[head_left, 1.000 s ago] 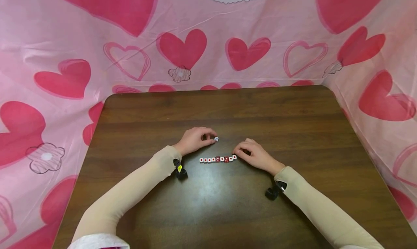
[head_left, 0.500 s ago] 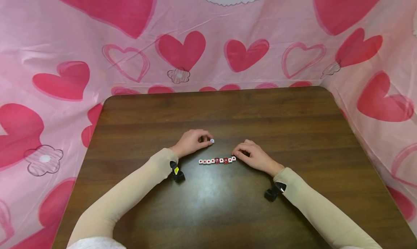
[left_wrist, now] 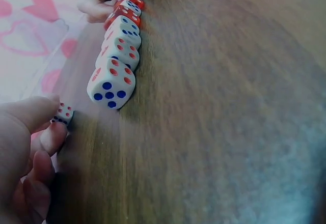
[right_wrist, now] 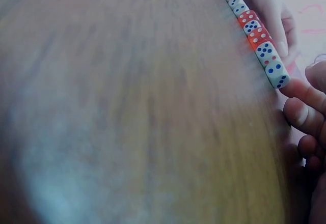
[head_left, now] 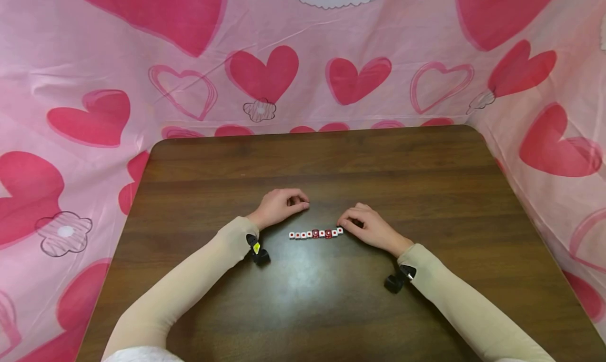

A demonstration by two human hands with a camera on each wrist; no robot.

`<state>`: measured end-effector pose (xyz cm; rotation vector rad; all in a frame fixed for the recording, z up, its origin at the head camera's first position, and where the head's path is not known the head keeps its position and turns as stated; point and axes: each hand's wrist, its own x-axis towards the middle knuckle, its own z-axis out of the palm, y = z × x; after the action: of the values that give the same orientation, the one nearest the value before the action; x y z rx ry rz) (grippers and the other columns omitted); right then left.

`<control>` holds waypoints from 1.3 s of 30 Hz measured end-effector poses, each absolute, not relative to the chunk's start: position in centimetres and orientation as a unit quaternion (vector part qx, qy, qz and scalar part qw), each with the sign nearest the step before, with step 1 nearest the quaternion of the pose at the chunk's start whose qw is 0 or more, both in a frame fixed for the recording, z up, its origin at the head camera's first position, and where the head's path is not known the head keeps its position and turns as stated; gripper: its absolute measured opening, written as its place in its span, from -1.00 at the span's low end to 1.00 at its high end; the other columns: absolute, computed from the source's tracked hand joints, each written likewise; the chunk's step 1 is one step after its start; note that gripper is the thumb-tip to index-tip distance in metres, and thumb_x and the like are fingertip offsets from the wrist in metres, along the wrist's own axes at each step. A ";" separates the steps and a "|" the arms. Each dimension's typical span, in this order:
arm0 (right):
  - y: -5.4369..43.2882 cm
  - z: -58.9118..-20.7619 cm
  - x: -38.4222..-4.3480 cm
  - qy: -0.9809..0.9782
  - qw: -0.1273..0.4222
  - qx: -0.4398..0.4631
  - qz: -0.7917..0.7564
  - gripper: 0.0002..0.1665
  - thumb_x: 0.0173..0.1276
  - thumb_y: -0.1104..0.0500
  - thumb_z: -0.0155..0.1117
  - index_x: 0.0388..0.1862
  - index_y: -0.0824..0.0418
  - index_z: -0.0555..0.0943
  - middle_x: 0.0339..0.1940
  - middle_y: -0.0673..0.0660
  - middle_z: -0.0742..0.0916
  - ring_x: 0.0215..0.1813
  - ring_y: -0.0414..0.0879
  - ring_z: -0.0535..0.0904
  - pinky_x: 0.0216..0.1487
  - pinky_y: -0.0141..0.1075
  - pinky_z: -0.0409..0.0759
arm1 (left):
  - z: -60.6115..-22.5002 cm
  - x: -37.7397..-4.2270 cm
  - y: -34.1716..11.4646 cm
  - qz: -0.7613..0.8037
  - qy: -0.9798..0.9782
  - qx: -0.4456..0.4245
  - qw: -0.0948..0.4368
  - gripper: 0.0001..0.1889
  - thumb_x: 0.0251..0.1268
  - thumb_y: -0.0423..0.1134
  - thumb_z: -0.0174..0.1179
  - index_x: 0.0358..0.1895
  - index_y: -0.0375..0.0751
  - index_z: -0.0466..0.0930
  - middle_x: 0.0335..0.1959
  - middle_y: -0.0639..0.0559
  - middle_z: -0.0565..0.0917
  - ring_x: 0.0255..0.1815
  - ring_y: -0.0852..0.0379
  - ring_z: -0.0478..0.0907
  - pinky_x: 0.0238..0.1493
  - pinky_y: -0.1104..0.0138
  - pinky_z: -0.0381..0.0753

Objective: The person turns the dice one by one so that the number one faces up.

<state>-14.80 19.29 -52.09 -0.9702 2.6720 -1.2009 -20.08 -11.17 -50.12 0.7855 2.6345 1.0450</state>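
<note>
A row of small dice [head_left: 303, 235], mostly white with two red ones [head_left: 328, 233] among them, runs left to right on the table. White dice in it show a single red dot on top in the head view. Beyond the row, my left hand [head_left: 280, 207] pinches a white die [left_wrist: 64, 113] between thumb and finger; the fingers hide that die in the head view. My right hand [head_left: 371, 226] rests at the row's right end, its fingers loosely bent. One of its fingertips touches or nearly touches the end die [right_wrist: 277, 75].
The brown wooden table [head_left: 303, 162] has rounded far corners. A pink cloth [head_left: 312, 36] printed with hearts hangs behind it and at both sides. Black wrist cameras [head_left: 259, 254] are strapped over the beige sleeves.
The left hand has drawn slightly left and nearer with its die, which has turned and gone out of sight behind the fingers in the head view. The row and right hand stay put.
</note>
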 end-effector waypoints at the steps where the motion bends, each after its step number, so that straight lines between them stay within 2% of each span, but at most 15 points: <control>1: 19.3 -52.1 -14.8 0.865 0.027 -0.315 -0.389 -0.85 0.52 0.20 0.32 -0.12 -0.03 0.78 -0.20 -0.16 0.73 -0.20 -0.21 0.46 -0.16 -0.24 0.44 | -50.1 -20.1 -11.2 0.355 0.891 0.265 0.102 -0.84 0.45 -0.05 0.35 -0.04 0.05 0.78 -0.35 0.25 0.71 -0.38 0.27 0.54 -0.22 0.28 0.51; 10: 19.3 -52.1 -14.7 0.866 0.021 -0.318 -0.386 -0.88 0.52 0.17 0.33 -0.13 -0.02 0.78 -0.21 -0.12 0.74 -0.19 -0.22 0.46 -0.14 -0.23 0.45 | -50.1 -19.8 -11.7 0.359 0.883 0.280 0.113 -0.83 0.41 -0.13 0.40 -0.02 0.00 0.75 -0.33 0.24 0.69 -0.45 0.25 0.48 -0.30 0.31 0.45; 19: 19.3 -52.1 -14.6 0.868 0.030 -0.309 -0.387 -0.87 0.51 0.19 0.33 -0.13 -0.03 0.78 -0.21 -0.16 0.74 -0.19 -0.22 0.46 -0.14 -0.23 0.44 | -50.3 -19.8 -11.5 0.368 0.884 0.269 0.105 -0.82 0.48 -0.06 0.31 0.02 0.04 0.74 -0.29 0.25 0.71 -0.42 0.25 0.51 -0.26 0.30 0.49; 26: 19.2 -52.1 -14.7 0.868 0.022 -0.312 -0.386 -0.88 0.52 0.16 0.33 -0.13 -0.03 0.78 -0.21 -0.11 0.75 -0.19 -0.22 0.46 -0.13 -0.23 0.43 | -50.1 -19.9 -11.7 0.368 0.881 0.277 0.109 -0.81 0.42 -0.13 0.38 0.01 0.00 0.75 -0.28 0.22 0.72 -0.44 0.25 0.50 -0.28 0.31 0.48; 33: 19.3 -52.2 -14.8 0.868 0.023 -0.309 -0.388 -0.88 0.51 0.17 0.34 -0.13 -0.02 0.78 -0.21 -0.15 0.75 -0.19 -0.21 0.46 -0.13 -0.22 0.43 | -49.9 -19.9 -11.4 0.373 0.883 0.263 0.107 -0.85 0.48 -0.06 0.32 -0.03 0.04 0.76 -0.28 0.22 0.73 -0.39 0.25 0.54 -0.23 0.29 0.51; 39: 19.3 -52.3 -14.8 0.870 0.024 -0.309 -0.384 -0.87 0.51 0.19 0.34 -0.13 -0.02 0.78 -0.20 -0.16 0.75 -0.18 -0.21 0.47 -0.12 -0.22 0.43 | -50.2 -20.0 -11.5 0.360 0.884 0.279 0.104 -0.82 0.38 -0.12 0.41 -0.02 0.02 0.75 -0.27 0.22 0.71 -0.41 0.27 0.51 -0.25 0.30 0.50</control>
<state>-14.80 19.27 -52.35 -0.9555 2.6916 -1.1884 -19.99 -11.47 -50.15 0.8213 2.6078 1.0604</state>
